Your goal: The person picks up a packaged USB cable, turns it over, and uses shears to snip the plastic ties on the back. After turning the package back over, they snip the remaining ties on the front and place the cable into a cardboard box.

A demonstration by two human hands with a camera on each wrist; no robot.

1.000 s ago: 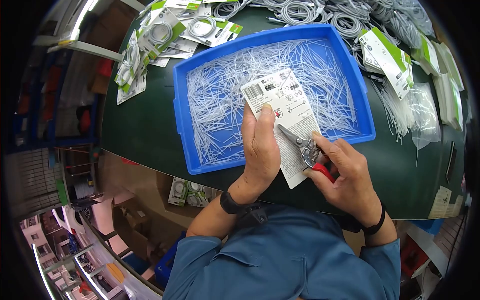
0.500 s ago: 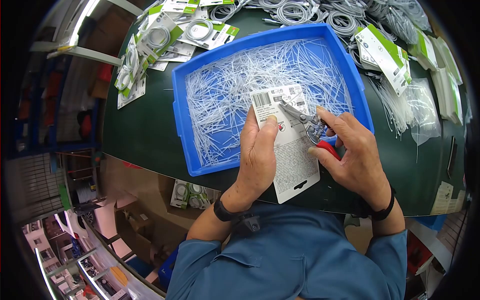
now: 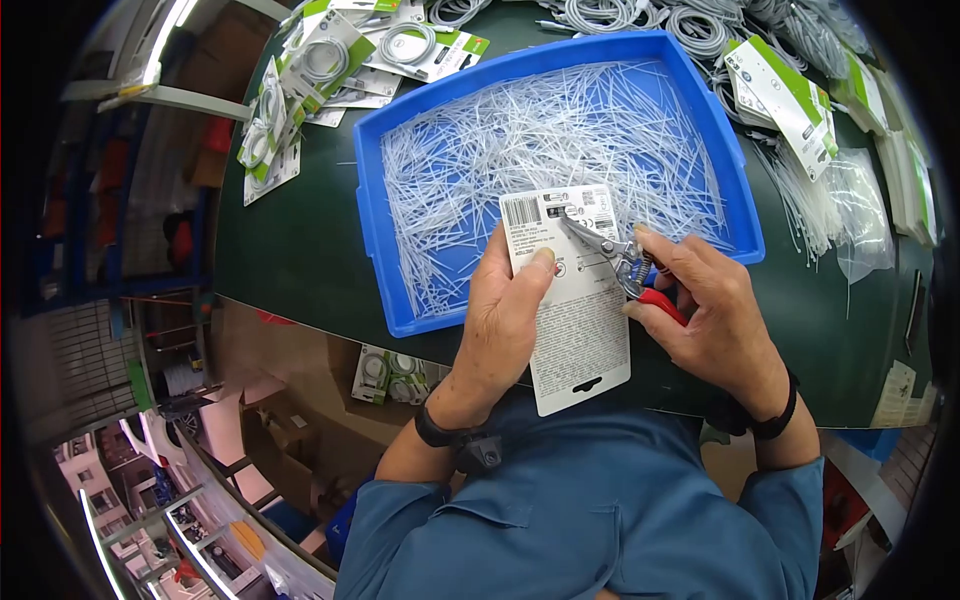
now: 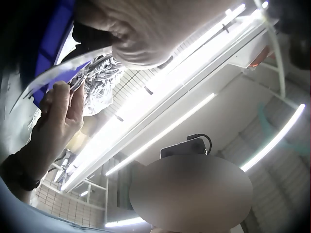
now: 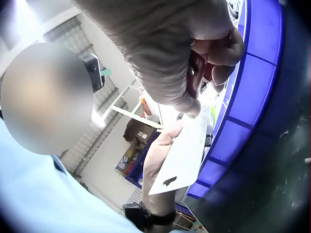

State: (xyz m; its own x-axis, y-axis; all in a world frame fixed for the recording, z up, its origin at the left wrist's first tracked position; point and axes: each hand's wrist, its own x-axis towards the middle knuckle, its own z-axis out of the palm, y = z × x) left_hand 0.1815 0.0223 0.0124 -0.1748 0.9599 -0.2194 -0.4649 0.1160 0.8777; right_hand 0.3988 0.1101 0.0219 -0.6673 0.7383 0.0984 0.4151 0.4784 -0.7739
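Observation:
A white printed package card (image 3: pixel 580 350) is held over the tray's near edge, its barcode end away from the body and its hang-hole end toward it. My left hand (image 3: pixel 500 325) grips the card's left side, thumb on the printed face and fingers behind. Red-handled snips (image 3: pixel 632 272) are in my right hand (image 3: pixel 710 320), their pointed blades lying against the upper part of the card. In the right wrist view, the card (image 5: pixel 184 160) shows nearly edge-on, with the left hand (image 5: pixel 158 155) behind it. The card's other side is hidden from the head view.
A blue tray (image 3: pixel 372 215) full of thin white strips (image 3: pixel 500 130) stands beyond the hands. Carded cables (image 3: pixel 320 65) pile up at the back left, coiled grey cables (image 3: pixel 690 40) at the back right. White zip ties (image 3: pixel 805 205), a clear bag (image 3: pixel 862 215) and green-white cards (image 3: pixel 785 100) lie right.
The card has turned more upright and come closer to the body. The snips have moved from the card's middle to its upper part near the barcode. Both hands keep their grips.

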